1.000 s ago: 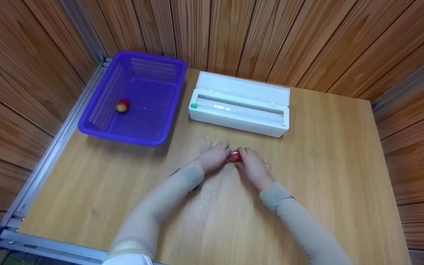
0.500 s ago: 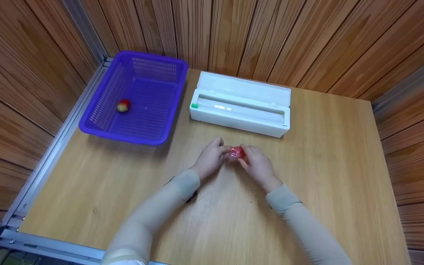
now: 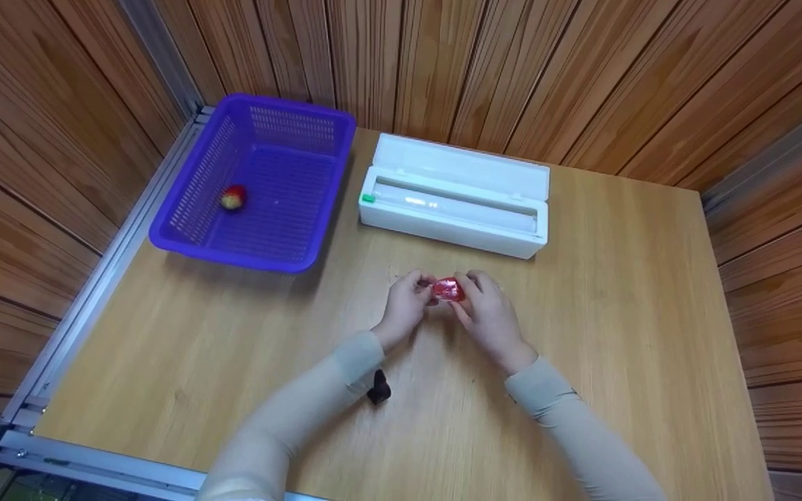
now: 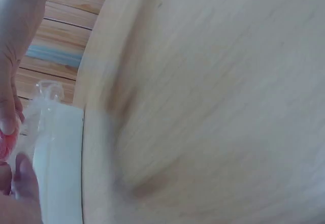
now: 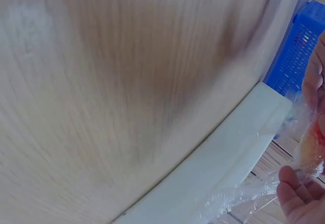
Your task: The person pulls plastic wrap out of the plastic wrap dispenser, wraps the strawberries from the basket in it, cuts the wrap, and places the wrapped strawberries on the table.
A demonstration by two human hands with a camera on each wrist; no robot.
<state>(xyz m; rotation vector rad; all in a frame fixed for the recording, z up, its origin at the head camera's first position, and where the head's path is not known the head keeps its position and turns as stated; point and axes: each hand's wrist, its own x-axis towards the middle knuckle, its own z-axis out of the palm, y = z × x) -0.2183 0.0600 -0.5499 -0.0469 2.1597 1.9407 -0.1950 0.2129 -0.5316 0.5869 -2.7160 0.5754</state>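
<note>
Between the two hands is a small red apple point(image 3: 448, 289) wrapped in clear cling film, held up over the middle of the table. My left hand point(image 3: 404, 306) pinches the film at the apple's left side, fingers curled in. From the right, my right hand point(image 3: 495, 313) grips the apple with thumb and fingers. Loose cling film point(image 5: 233, 196) trails past the fingers in the right wrist view, where the apple point(image 5: 316, 145) shows red and yellow. In the left wrist view a gathered tail of film point(image 4: 48, 92) sticks out from the apple.
A white cling film dispenser point(image 3: 457, 236) stands behind the hands, lid raised, roll inside. At the back left sits a purple basket point(image 3: 234, 261) holding another red-yellow apple point(image 3: 233, 197). Wood-panelled walls point(image 3: 429, 69) close off the back and sides of the table point(image 3: 617, 313).
The hands have lifted the wrapped apple slightly and turned it. The left hand's fingers opened out, then closed in on the film again. The right hand keeps its grip, its wrist a little further right.
</note>
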